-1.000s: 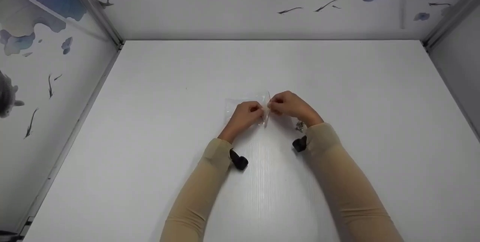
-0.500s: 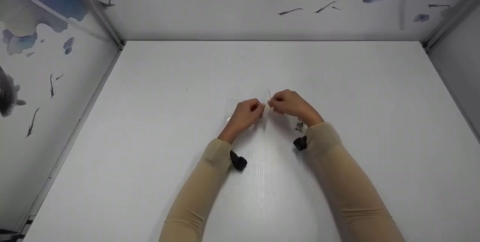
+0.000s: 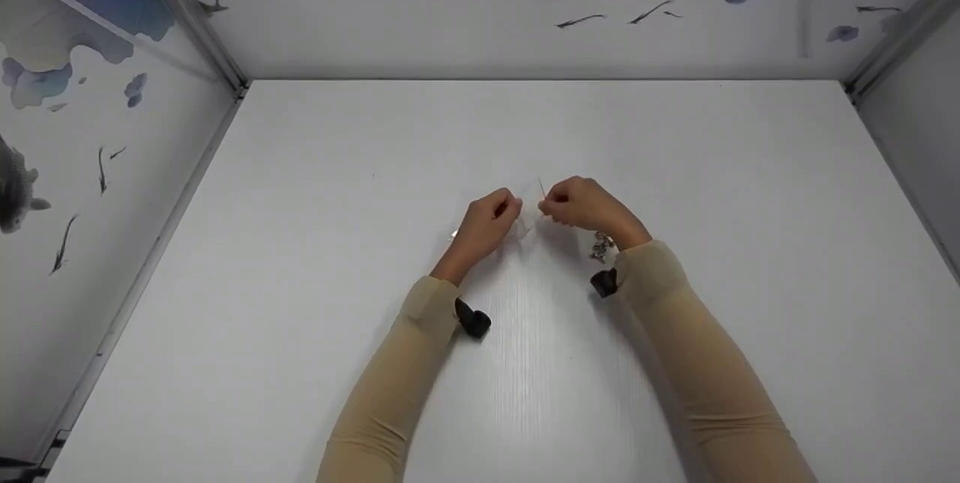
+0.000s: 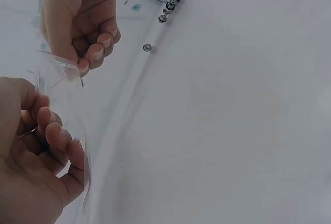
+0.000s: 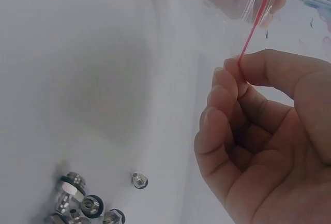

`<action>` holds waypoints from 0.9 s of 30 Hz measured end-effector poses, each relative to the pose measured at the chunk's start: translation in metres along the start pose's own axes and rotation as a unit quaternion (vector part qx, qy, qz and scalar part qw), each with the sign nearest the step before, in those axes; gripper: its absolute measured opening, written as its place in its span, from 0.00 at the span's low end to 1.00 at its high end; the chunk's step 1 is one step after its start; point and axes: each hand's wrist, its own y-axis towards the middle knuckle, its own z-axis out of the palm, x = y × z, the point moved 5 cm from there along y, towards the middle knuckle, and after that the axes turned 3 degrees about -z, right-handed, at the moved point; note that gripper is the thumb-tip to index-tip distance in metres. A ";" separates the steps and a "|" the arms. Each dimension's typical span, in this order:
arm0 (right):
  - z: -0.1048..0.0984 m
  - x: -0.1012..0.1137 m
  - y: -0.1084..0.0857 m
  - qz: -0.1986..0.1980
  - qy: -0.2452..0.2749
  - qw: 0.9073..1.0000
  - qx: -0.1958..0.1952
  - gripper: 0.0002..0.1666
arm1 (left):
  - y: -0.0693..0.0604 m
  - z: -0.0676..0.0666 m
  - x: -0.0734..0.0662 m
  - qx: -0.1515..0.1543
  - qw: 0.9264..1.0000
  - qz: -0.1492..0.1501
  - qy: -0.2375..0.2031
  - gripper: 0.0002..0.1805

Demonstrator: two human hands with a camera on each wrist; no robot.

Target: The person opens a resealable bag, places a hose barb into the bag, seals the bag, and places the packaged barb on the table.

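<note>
Between the two hands is a clear plastic zip bag [image 5: 258, 12] with a red line along its mouth. The left hand [image 3: 484, 226] pinches one side of the bag, its fingers curled in the left wrist view. Thumb and forefinger of the right hand [image 3: 589, 204] pinch the mouth edge at the red line, shown closely in the right wrist view. Much of the transparent bag is hard to make out in the head view. Below the right hand lies a small pile of metal fittings [image 5: 92, 206] with dark rings.
A single metal fitting [image 5: 138, 180] lies apart from the pile. The white table [image 3: 360, 363] is bordered by a back wall panel [image 3: 480, 25] with printed fish and a left panel [image 3: 45, 138]. A black wrist camera [image 3: 474, 320] sits at the left cuff.
Both hands have risen slightly away from the body, and the left has drifted a little left, widening the gap between them. The bag behind the left hand shows less than before.
</note>
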 end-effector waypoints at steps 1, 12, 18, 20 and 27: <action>0.000 0.000 0.000 0.000 -0.002 1.000 0.000 0.18 | 0.000 -0.001 0.001 -0.002 1.000 0.001 -0.001 0.14; -0.001 -0.003 -0.001 0.013 -0.021 1.000 0.013 0.18 | -0.002 -0.010 0.010 0.015 1.000 -0.019 -0.013 0.15; -0.002 -0.004 -0.001 0.006 -0.035 0.999 0.026 0.18 | -0.003 -0.016 0.013 0.030 0.999 -0.015 -0.005 0.15; -0.003 -0.004 -0.002 0.006 -0.040 0.999 0.029 0.17 | -0.004 -0.017 0.014 0.034 0.999 -0.016 -0.002 0.15; -0.008 -0.006 -0.005 0.015 -0.051 0.998 0.042 0.16 | -0.005 -0.020 0.015 0.055 0.998 -0.013 0.013 0.15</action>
